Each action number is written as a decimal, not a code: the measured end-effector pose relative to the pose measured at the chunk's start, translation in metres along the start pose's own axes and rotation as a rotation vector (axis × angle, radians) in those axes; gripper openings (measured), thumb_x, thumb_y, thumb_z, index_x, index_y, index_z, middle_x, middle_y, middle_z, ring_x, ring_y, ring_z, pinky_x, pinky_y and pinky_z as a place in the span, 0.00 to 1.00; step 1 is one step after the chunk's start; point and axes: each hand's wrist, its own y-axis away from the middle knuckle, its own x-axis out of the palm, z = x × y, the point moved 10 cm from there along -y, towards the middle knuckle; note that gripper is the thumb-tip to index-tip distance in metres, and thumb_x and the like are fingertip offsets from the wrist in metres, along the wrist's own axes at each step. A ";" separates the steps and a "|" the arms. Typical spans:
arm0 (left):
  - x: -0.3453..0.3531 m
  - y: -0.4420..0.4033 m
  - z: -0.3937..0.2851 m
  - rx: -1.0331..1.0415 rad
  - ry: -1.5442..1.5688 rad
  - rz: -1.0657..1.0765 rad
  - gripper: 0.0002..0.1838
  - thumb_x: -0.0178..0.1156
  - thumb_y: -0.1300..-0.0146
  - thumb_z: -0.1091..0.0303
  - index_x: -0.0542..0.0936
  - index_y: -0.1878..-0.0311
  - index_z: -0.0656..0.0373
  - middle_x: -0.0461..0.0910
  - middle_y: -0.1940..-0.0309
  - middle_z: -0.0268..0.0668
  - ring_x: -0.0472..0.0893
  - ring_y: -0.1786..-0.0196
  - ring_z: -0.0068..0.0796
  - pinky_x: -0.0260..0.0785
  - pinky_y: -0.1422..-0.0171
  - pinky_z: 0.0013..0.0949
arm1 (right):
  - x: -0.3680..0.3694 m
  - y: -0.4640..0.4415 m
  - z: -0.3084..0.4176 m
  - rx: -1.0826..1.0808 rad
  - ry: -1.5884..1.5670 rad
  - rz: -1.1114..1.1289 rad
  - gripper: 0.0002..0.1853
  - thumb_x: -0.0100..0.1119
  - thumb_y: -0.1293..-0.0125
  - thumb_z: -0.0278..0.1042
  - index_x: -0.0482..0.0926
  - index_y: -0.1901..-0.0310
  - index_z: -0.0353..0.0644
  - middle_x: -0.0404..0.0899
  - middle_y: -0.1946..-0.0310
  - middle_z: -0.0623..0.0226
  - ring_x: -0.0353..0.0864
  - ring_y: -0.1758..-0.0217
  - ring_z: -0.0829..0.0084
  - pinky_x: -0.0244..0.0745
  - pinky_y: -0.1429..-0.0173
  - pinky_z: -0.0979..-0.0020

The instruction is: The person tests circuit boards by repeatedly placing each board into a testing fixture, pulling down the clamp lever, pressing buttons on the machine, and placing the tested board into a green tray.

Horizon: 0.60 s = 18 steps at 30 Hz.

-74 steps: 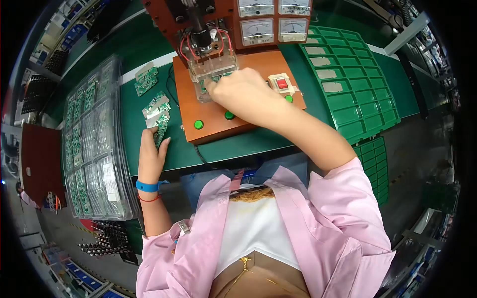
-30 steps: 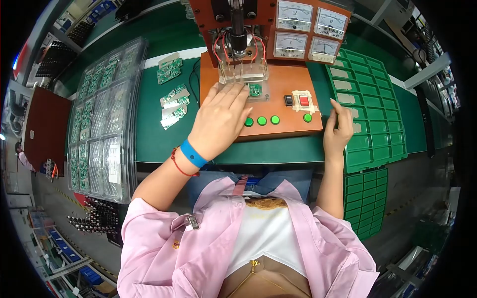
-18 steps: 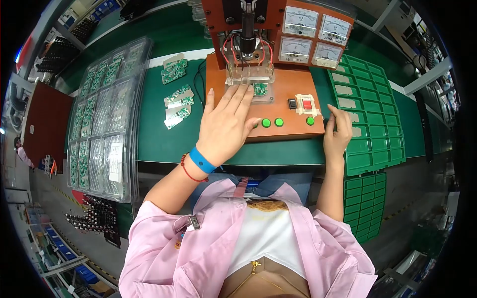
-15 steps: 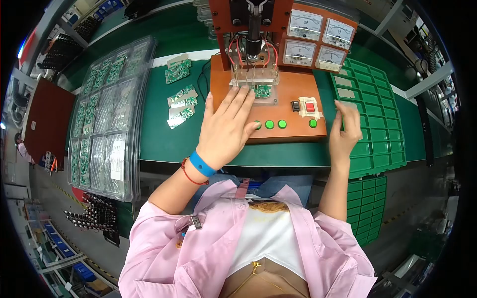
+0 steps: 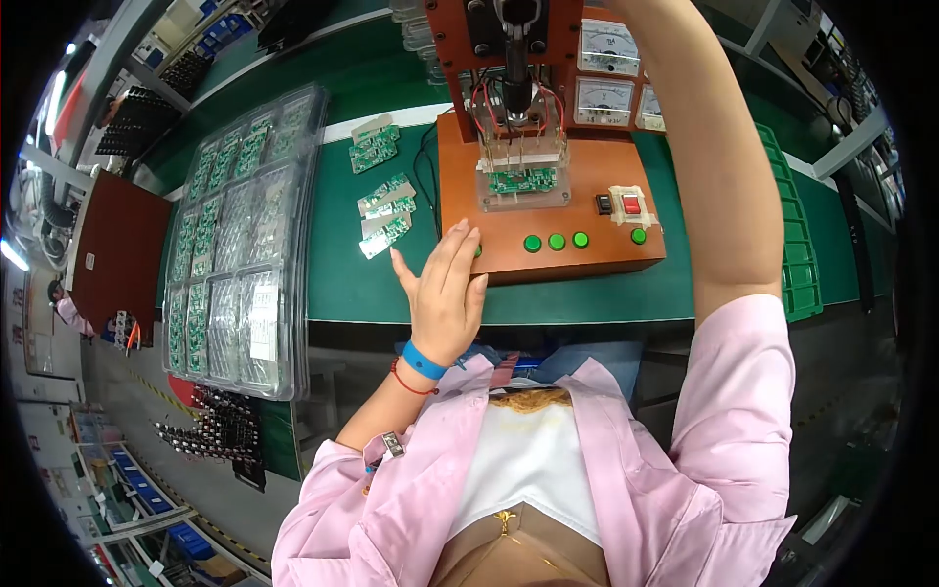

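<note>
My left hand (image 5: 445, 298) rests at the front left edge of the orange test fixture (image 5: 597, 171), fingers stretched out and holding nothing. Its fingertips partly cover a green button there. Above it, a green circuit board (image 5: 523, 182) lies in the clear holder (image 5: 525, 203) under the probe plate and wires. My right forearm (image 5: 714, 166) stretches up past the fixture's right side. The right hand itself is cut off by the top of the view, near the upper part of the press (image 5: 514, 59).
Several loose circuit boards (image 5: 389, 207) lie left of the fixture. Farther left are stacked clear trays (image 5: 279, 196) with boards. Analog meters (image 5: 604, 100) stand behind, partly hidden by my right arm. A green compartment tray (image 5: 800, 254) is at the right.
My left hand has drawn back from the holder to the fixture's front left. My right arm has swung up from beside the green tray, taking the hand out of view. The camera view has shifted slightly.
</note>
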 end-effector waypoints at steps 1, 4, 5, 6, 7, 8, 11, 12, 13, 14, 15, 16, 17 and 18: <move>0.001 0.001 0.000 -0.001 0.020 -0.006 0.23 0.53 0.34 0.66 0.70 0.36 0.55 0.70 0.36 0.38 0.71 0.35 0.35 0.24 0.28 0.67 | -0.011 0.016 0.026 -0.130 -0.045 -0.061 0.09 0.59 0.46 0.30 0.78 0.63 0.36 0.76 0.75 0.61 0.71 0.70 0.74 0.68 0.63 0.68; 0.001 0.000 0.003 -0.014 0.033 -0.017 0.21 0.44 0.28 0.59 0.72 0.37 0.56 0.72 0.38 0.40 0.70 0.35 0.39 0.24 0.26 0.62 | 0.001 0.088 0.071 -0.532 0.393 -0.034 0.11 0.60 0.49 0.24 0.80 0.62 0.43 0.77 0.70 0.67 0.73 0.64 0.75 0.66 0.60 0.70; 0.002 0.000 0.003 -0.013 0.034 -0.020 0.21 0.44 0.28 0.59 0.72 0.37 0.57 0.72 0.38 0.40 0.70 0.35 0.39 0.24 0.26 0.61 | 0.014 0.114 0.066 -0.624 0.502 -0.014 0.13 0.59 0.47 0.23 0.81 0.59 0.45 0.78 0.65 0.68 0.75 0.60 0.74 0.64 0.54 0.69; 0.003 0.000 0.003 -0.011 0.035 -0.022 0.21 0.44 0.28 0.59 0.72 0.37 0.57 0.72 0.38 0.40 0.70 0.35 0.39 0.24 0.26 0.61 | 0.017 0.134 0.048 -0.623 0.352 -0.034 0.16 0.57 0.44 0.23 0.82 0.54 0.48 0.82 0.57 0.69 0.80 0.52 0.70 0.62 0.39 0.65; 0.004 0.000 0.003 -0.006 0.036 -0.023 0.21 0.44 0.28 0.59 0.72 0.38 0.57 0.72 0.38 0.40 0.70 0.34 0.39 0.25 0.26 0.61 | 0.025 0.147 0.041 -0.628 0.399 0.074 0.24 0.53 0.43 0.19 0.75 0.42 0.41 0.78 0.47 0.56 0.74 0.38 0.61 0.56 0.30 0.60; 0.004 0.000 0.004 -0.005 0.038 -0.031 0.21 0.44 0.28 0.59 0.72 0.37 0.57 0.72 0.38 0.40 0.70 0.34 0.40 0.25 0.26 0.61 | 0.010 0.155 0.031 -0.526 0.307 0.031 0.26 0.54 0.43 0.20 0.73 0.40 0.42 0.77 0.44 0.57 0.72 0.36 0.62 0.55 0.30 0.61; 0.008 0.004 0.003 0.017 0.033 -0.039 0.22 0.45 0.28 0.60 0.71 0.36 0.58 0.69 0.36 0.41 0.68 0.33 0.41 0.26 0.25 0.60 | -0.035 0.190 -0.020 -0.216 0.183 -0.090 0.32 0.57 0.42 0.26 0.64 0.33 0.42 0.68 0.35 0.57 0.64 0.30 0.61 0.53 0.29 0.61; 0.010 0.006 0.000 0.037 0.025 -0.040 0.22 0.45 0.29 0.60 0.70 0.36 0.59 0.69 0.36 0.41 0.67 0.32 0.41 0.26 0.25 0.59 | -0.047 0.203 -0.044 -0.119 0.230 -0.126 0.35 0.58 0.40 0.28 0.59 0.30 0.39 0.63 0.32 0.53 0.60 0.27 0.59 0.52 0.28 0.60; 0.011 0.007 -0.002 0.056 0.013 -0.044 0.22 0.45 0.29 0.60 0.70 0.36 0.59 0.68 0.35 0.41 0.67 0.32 0.42 0.26 0.25 0.59 | -0.053 0.216 -0.078 0.112 0.188 -0.145 0.36 0.58 0.38 0.30 0.56 0.29 0.37 0.61 0.31 0.51 0.58 0.27 0.57 0.53 0.28 0.59; 0.012 0.008 -0.003 0.074 -0.002 -0.048 0.22 0.45 0.29 0.60 0.69 0.35 0.59 0.68 0.35 0.42 0.66 0.31 0.42 0.26 0.25 0.59 | -0.056 0.233 -0.111 0.342 0.140 -0.165 0.37 0.59 0.36 0.32 0.54 0.28 0.35 0.58 0.30 0.49 0.56 0.26 0.55 0.54 0.28 0.57; 0.012 0.009 -0.002 0.081 -0.003 -0.049 0.23 0.46 0.29 0.60 0.68 0.35 0.60 0.67 0.34 0.43 0.65 0.31 0.43 0.26 0.24 0.58 | -0.051 0.255 -0.148 0.610 -0.018 -0.140 0.38 0.60 0.36 0.32 0.53 0.28 0.34 0.60 0.31 0.48 0.59 0.28 0.56 0.56 0.29 0.59; 0.012 0.009 -0.002 0.077 0.010 -0.060 0.23 0.45 0.29 0.60 0.67 0.34 0.60 0.67 0.34 0.44 0.65 0.31 0.43 0.26 0.24 0.58 | -0.042 0.281 -0.180 0.876 -0.182 -0.112 0.39 0.60 0.36 0.33 0.51 0.28 0.33 0.61 0.32 0.48 0.62 0.30 0.58 0.59 0.30 0.60; 0.011 0.009 -0.002 0.073 0.020 -0.071 0.23 0.45 0.28 0.59 0.67 0.34 0.60 0.67 0.35 0.44 0.66 0.31 0.43 0.26 0.24 0.58 | -0.025 0.297 -0.198 1.009 -0.348 0.051 0.38 0.61 0.36 0.31 0.53 0.28 0.32 0.68 0.36 0.52 0.70 0.36 0.65 0.66 0.35 0.68; 0.011 0.009 -0.001 0.068 0.029 -0.085 0.24 0.45 0.28 0.59 0.67 0.34 0.60 0.67 0.35 0.45 0.66 0.31 0.43 0.25 0.24 0.58 | -0.023 0.297 -0.195 1.007 -0.384 0.064 0.37 0.61 0.36 0.30 0.55 0.29 0.32 0.69 0.37 0.54 0.72 0.38 0.68 0.68 0.38 0.70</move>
